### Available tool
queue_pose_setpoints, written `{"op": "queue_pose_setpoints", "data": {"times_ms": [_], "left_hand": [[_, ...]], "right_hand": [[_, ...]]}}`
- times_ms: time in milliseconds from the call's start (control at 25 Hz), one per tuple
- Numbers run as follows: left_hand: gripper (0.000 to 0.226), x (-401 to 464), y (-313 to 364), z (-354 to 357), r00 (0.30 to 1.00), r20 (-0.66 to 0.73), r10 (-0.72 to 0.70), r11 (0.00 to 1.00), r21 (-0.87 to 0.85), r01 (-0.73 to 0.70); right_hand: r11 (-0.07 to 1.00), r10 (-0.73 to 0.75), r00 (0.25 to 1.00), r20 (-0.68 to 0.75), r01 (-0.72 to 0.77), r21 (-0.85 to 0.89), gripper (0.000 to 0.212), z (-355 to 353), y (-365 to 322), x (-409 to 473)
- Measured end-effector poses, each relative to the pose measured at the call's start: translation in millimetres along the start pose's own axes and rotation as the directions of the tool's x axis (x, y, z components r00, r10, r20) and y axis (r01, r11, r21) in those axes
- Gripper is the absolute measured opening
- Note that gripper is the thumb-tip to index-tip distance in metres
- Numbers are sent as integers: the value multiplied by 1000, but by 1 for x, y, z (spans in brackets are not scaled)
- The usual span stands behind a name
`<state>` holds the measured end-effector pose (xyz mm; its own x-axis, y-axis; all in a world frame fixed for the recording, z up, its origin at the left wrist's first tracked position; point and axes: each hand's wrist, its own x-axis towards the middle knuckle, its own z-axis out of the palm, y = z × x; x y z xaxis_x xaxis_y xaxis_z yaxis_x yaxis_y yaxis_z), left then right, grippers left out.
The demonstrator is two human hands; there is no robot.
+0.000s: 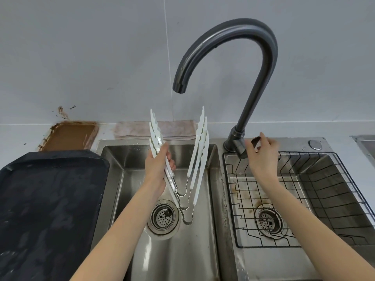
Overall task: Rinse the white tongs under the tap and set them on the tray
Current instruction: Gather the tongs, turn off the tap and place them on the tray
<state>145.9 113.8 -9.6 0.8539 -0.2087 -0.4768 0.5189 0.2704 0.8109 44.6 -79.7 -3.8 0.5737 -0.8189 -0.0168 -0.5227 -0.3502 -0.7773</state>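
White tongs (199, 151): three nested pairs, splayed in V over left sink basin (113, 159), below spout (179, 86), ready for water. No stream visible. Left hand (157, 169) grips left arms of bundle. Right hand (261, 153) at tap handle (240, 148), fingers loosely curled, likely working valve. Left basin holds only drain strainer (163, 217); right basin holds wire rack (284, 199). Dark tray (50, 199) waits left, bare, wet-looking.

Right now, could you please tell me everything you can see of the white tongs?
The white tongs look like three pairs nested together, each with wavy-edged white plastic arms on a thin metal U-shaped spring. They stand tips up and sprung open in a V over the left sink basin, below the tap spout; no water is running. The left hand grips the left arms; the right arms are free. Nothing else touches them.
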Motion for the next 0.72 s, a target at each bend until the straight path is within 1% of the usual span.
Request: {"op": "queue_pose_setpoints", "data": {"times_ms": [40,80,120,160,200,240,280,320,360,440,480,520,560,640,680,720], "left_hand": [[17,-1,0,-1,1000,4,-2,1000,0,2],[18,-2,0,-2,1000,8,-2,1000,3,2],[18,-3,1,-3,1000,15,-2,1000,10,2],[19,-5,0,-4,1000,25,-3,1000,21,3],[20,-6,0,-5,999,40,-4,999,35,3],[20,-7,-2,-7,998,65,-4,999,49,1],[21,-8,-3,-9,995,99,-4,998,58,-2],[22,-8,-5,-11,990,138,-4,998,61,-4],[23,-8,-7,-15,985,173,-4,998,65,-7],[18,-7,-11,-24,977,210,-18,996,84,0],[13,-7,-16,-29,975,220,-44,995,97,23],[10,-7,-22,-35,971,224,-87,991,119,61],[9,-9,-29,-40,965,219,-142,980,167,107],[15,-13,-42,-49,950,182,-253,929,319,186],[22,-15,-47,-51,945,169,-279,906,373,200],[26,-18,-49,-52,945,174,-276,901,390,192]], "right_hand": [[999,-42,998,-46,42,5,63,3,-6,-9],[996,-79,995,-59,81,46,68,8,-14,-20],[989,-81,997,-4,81,126,72,13,-23,-32],[974,-51,991,121,22,226,76,21,-32,-43],[945,-10,959,283,-84,316,81,29,-39,-54],[910,33,903,429,-205,359,84,38,-45,-61],[884,61,847,528,-292,365,84,46,-47,-66],[864,71,811,580,-340,371,77,52,-47,-67],[842,74,796,601,-373,389,62,58,-45,-68],[782,106,786,610,-444,438,31,66,-37,-68],[768,141,783,606,-472,432,20,69,-31,-70],[754,190,764,616,-516,407,11,70,-25,-73],[719,251,719,648,-587,372,5,73,-17,-75],[615,340,574,745,-735,286,4,77,-2,-83],[592,353,536,767,-763,261,5,78,5,-87],[604,346,545,764,-752,264,4,80,11,-90]]}}
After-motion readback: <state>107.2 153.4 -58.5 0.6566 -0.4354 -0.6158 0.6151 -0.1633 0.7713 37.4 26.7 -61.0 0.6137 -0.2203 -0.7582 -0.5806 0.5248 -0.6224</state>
